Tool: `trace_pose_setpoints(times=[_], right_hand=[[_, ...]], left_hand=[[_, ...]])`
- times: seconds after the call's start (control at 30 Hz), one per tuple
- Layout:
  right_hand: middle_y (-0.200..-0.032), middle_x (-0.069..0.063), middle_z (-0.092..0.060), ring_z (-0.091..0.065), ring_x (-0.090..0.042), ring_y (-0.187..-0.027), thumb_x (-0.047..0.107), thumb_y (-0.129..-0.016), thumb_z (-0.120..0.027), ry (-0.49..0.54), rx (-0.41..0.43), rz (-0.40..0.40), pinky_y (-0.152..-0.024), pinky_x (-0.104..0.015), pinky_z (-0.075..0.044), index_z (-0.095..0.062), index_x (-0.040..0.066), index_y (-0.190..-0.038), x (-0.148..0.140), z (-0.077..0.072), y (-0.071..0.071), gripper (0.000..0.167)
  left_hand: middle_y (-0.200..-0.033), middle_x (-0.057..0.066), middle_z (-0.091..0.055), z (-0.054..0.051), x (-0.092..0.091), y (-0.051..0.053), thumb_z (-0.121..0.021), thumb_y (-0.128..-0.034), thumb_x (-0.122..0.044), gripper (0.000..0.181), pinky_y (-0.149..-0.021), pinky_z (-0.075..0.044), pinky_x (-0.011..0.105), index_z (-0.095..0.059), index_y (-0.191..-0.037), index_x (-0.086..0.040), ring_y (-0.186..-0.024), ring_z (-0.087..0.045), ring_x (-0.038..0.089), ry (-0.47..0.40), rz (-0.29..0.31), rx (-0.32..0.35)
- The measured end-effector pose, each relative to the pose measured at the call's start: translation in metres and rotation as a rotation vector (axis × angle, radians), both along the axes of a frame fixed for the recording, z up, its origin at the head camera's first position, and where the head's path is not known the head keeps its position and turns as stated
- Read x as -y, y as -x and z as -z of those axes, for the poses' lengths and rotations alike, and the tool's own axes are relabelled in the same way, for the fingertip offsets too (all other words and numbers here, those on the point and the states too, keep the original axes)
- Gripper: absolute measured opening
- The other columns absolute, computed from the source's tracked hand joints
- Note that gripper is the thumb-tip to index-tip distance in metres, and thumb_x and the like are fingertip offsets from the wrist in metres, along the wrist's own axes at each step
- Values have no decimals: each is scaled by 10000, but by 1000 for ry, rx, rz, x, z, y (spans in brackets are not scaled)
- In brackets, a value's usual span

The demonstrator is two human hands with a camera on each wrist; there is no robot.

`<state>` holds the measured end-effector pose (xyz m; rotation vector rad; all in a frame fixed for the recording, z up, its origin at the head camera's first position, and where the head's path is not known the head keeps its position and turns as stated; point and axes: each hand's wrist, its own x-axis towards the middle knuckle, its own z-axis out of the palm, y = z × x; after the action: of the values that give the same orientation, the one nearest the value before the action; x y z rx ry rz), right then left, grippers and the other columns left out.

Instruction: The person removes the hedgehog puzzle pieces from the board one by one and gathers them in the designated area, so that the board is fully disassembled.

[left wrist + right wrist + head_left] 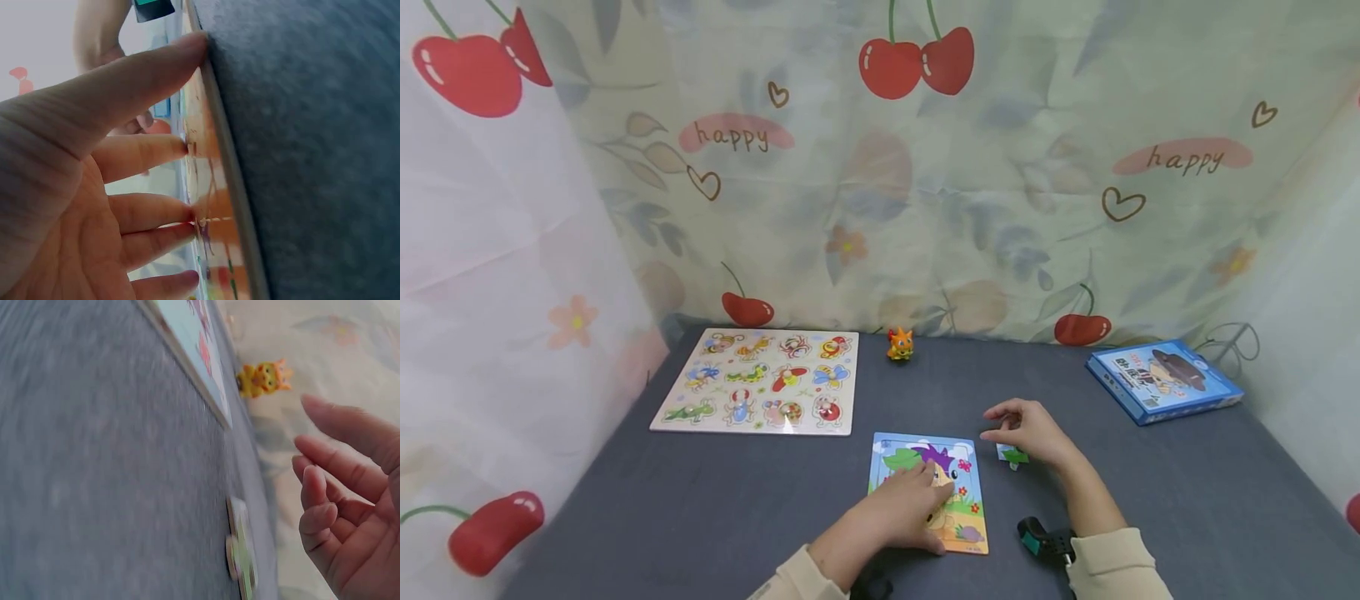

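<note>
A small jigsaw board [967, 504] with a cartoon picture lies flat on the dark table. My left hand [904, 506] rests on it, fingertips touching its face and the thumb at its near edge, as the left wrist view also shows. Part of the picture is hidden under that hand. To the right of the board my right hand [1028, 429] hovers with loosely bent fingers and nothing between them. Under it lies a loose puzzle piece [1013, 457], blue, white and green; in the right wrist view the piece [242, 547] is flat on the table, apart from the fingers.
A larger insect puzzle board [760, 383] lies at the back left. An orange and yellow toy figure [900, 344] stands near the back edge. At the back right is a blue box [1165, 379], with a cable [1232, 340] behind it. Curtains with printed cherries surround the table.
</note>
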<state>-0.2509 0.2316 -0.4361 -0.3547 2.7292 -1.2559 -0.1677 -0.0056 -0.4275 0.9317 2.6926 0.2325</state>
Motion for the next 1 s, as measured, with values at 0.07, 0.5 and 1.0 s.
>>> trace_pose_setpoints(times=[0.07, 0.5, 1.0], right_hand=[[-859, -69, -608, -500, -162, -707, 234, -783, -748, -2, 6, -11, -579, -236, -422, -661, -7, -1055, 7, 0, 2, 374], [-833, -60, -623, -499, -114, -653, 169, -766, -757, -47, 56, -220, -557, -219, -427, -687, -8, -989, 33, -4, 12, 293], [-733, -4, -643, -507, -63, -615, 124, -762, -748, -226, 75, -429, -547, -194, -435, -709, 21, -900, 50, -12, 20, 177]], left_hand=[[-1463, 133, -391, 1, 1, 0, -748, -728, -473, 715, -1094, -327, 444, -494, -1354, -240, -1383, -322, 281, -3, 1, 16], [-1495, 121, -340, 4, 5, 0, -719, -756, -483, 674, -1051, -363, 509, -485, -1354, -280, -1405, -281, 255, -27, -6, 51], [-1495, 117, -342, 6, 6, 0, -727, -750, -472, 671, -1066, -340, 515, -492, -1347, -274, -1409, -271, 247, -35, 1, 46]])
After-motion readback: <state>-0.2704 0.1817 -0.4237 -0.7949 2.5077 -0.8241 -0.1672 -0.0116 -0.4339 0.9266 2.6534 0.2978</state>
